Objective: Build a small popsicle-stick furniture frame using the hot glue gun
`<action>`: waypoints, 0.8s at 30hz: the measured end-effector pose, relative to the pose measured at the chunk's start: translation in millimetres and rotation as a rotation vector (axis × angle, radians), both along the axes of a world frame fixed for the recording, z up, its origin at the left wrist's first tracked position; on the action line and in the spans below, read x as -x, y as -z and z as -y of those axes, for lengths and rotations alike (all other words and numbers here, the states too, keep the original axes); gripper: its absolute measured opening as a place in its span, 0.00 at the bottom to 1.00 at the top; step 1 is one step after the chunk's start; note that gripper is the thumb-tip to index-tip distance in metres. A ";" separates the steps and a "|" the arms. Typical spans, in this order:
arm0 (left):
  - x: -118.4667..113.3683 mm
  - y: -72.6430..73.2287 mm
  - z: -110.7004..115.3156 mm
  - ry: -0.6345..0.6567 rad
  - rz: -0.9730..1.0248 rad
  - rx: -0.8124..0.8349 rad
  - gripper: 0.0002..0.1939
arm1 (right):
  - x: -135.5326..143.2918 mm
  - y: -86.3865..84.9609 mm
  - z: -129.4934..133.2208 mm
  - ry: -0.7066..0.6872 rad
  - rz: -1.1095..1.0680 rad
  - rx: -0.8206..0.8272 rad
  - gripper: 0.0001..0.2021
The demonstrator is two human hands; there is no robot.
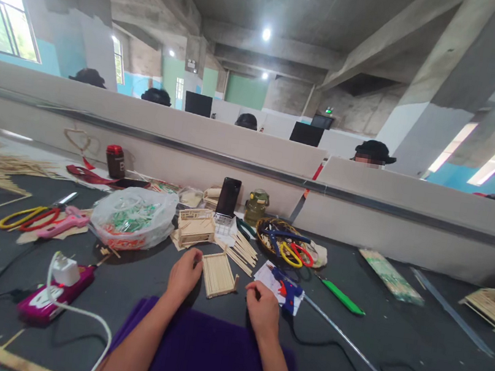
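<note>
A small panel of pale wooden sticks [218,275], with low rails along its edges, lies between my hands on the dark tabletop. My left hand [185,274] is curled at the panel's left edge, its fingertips against it. A short stick end rises at the panel's right corner. Just right of that, my right hand [262,309] has its fingers drawn together; whether anything small is between them is hidden. Beside it a blue and orange glue gun [290,292] rests on white paper. Behind the panel stands a small stick-built piece of furniture [196,227], with loose sticks [243,253] next to it.
A plastic bag of green bits [133,218], scissors [33,218] and a purple power strip [57,293] lie to the left. A basket of tools [284,237], a phone [228,197] and a green-handled cutter [342,297] are further back and right. Purple cloth [208,353] covers the front.
</note>
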State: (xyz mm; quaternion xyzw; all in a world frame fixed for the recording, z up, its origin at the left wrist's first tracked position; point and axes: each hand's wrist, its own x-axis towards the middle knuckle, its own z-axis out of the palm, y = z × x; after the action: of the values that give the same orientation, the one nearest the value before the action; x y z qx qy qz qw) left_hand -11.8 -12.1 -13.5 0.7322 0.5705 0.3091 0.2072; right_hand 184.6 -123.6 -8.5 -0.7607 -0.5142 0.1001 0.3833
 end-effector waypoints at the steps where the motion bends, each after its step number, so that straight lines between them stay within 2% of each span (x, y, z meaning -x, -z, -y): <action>1: 0.3 0.9 -1.1 0.013 -0.004 -0.004 0.12 | 0.1 -1.8 1.0 -0.026 0.012 0.049 0.13; 4: -0.2 4.3 -3.6 0.044 -0.040 0.025 0.19 | 5.0 -4.3 3.6 -0.202 0.034 0.149 0.15; 7: -1.3 7.3 -5.3 0.057 -0.057 0.045 0.20 | 15.8 -2.7 5.9 -0.386 0.080 0.185 0.16; 9: -1.5 8.4 -6.0 0.058 -0.054 0.050 0.20 | 23.1 -1.8 7.4 -0.440 0.125 0.197 0.18; 17: -0.1 5.5 -1.5 0.063 -0.069 0.021 0.17 | 28.7 -5.2 9.5 -0.402 0.239 0.237 0.20; 24: 1.3 -4.5 8.8 -0.002 -0.308 -0.018 0.14 | 21.6 -2.5 8.0 -0.346 0.268 0.278 0.20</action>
State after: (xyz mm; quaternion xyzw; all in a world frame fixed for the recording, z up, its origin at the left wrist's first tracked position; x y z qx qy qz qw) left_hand -13.1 -20.9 -9.1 0.7722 0.5933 0.1986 0.1106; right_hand 163.1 -131.6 -6.0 -0.7134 -0.6641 0.1320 0.1805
